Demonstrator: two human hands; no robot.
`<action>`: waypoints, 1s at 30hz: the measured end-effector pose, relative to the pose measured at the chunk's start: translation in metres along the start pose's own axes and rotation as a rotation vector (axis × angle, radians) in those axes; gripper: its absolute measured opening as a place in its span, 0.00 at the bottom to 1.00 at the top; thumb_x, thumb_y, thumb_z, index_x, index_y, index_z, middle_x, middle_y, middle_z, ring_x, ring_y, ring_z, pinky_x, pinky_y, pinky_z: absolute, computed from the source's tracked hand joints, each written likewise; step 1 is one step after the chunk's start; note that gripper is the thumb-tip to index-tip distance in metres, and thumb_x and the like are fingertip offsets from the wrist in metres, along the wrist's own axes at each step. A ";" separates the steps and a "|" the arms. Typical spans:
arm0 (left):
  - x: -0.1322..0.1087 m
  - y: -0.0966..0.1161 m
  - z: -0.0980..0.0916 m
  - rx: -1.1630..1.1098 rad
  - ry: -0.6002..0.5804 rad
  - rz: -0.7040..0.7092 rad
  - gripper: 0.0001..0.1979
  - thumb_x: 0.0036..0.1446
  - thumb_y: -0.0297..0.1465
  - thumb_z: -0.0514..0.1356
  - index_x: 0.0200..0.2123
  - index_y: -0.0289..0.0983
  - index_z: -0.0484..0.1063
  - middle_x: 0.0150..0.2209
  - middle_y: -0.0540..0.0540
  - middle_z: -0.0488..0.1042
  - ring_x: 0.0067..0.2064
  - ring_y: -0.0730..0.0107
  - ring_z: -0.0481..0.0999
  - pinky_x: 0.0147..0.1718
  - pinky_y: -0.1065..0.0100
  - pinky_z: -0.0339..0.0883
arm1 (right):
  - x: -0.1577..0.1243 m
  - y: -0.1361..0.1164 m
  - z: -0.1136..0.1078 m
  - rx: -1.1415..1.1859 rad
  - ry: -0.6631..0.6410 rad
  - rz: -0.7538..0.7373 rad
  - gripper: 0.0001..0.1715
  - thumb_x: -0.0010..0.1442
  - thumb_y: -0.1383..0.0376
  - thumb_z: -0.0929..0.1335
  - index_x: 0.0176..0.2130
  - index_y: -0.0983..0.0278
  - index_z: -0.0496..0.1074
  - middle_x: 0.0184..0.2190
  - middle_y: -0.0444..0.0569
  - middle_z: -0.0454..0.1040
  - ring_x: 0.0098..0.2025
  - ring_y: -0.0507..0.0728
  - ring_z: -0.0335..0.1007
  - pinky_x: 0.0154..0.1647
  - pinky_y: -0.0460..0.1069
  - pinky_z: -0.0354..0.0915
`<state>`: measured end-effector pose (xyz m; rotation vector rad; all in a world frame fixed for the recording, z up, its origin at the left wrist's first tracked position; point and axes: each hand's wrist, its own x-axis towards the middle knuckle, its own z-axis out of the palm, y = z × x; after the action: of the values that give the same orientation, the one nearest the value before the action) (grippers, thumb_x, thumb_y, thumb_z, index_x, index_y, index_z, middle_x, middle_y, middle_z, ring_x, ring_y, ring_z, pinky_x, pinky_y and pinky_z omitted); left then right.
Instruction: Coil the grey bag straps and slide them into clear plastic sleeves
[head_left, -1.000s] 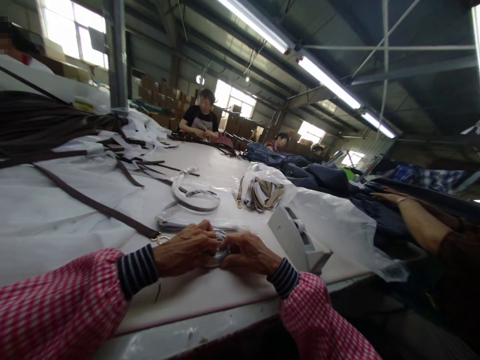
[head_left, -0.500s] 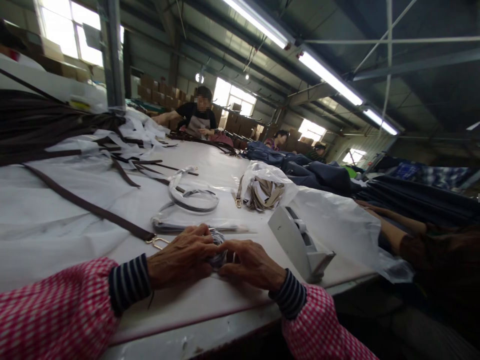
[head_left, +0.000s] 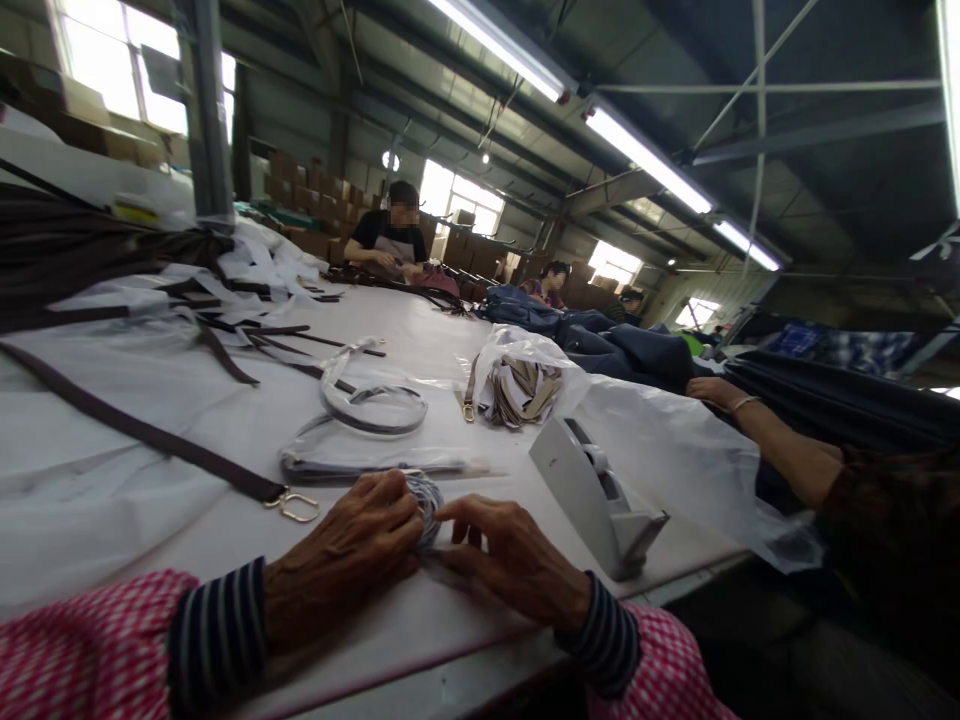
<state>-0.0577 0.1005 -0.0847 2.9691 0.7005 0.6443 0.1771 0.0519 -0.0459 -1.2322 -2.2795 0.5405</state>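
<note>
left hand (head_left: pixel 341 565), right hand (head_left: pixel 517 565): gripping rolled strap (head_left: pixel 427 500) | plastic bag (head_left: pixel 504 347): folded straps (head_left: pixel 529 392) inside

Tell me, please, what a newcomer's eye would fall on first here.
First, the two hands at the near table edge: the left hand closes over a coiled grey strap, and the right hand touches it with its fingertips. Just right of them stands a grey tape dispenser, and to the left a long brown strap with a metal ring lies across the white table.
</note>
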 end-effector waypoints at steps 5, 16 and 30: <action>-0.001 -0.001 -0.002 -0.006 0.009 0.012 0.03 0.67 0.27 0.58 0.38 0.39 0.67 0.43 0.47 0.71 0.46 0.56 0.63 0.47 0.53 0.54 | -0.029 0.023 -0.080 -0.335 0.225 0.206 0.06 0.67 0.62 0.68 0.43 0.59 0.75 0.38 0.44 0.77 0.37 0.53 0.73 0.41 0.47 0.62; 0.000 0.003 0.000 0.019 0.059 -0.038 0.07 0.60 0.24 0.64 0.38 0.39 0.68 0.43 0.48 0.73 0.46 0.56 0.65 0.47 0.55 0.55 | -0.052 0.072 -0.122 -0.893 0.061 0.513 0.12 0.67 0.67 0.63 0.32 0.61 0.72 0.36 0.47 0.78 0.42 0.58 0.76 0.39 0.49 0.59; 0.003 0.003 -0.003 0.022 0.028 -0.050 0.07 0.58 0.23 0.63 0.37 0.38 0.69 0.43 0.48 0.73 0.46 0.57 0.66 0.46 0.55 0.56 | -0.009 0.042 -0.085 -0.611 0.154 0.387 0.12 0.66 0.64 0.66 0.31 0.61 0.76 0.30 0.45 0.78 0.36 0.56 0.74 0.36 0.49 0.57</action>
<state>-0.0551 0.0985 -0.0807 2.9569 0.7867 0.6799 0.2588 0.0750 -0.0027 -1.9493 -2.1462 -0.1529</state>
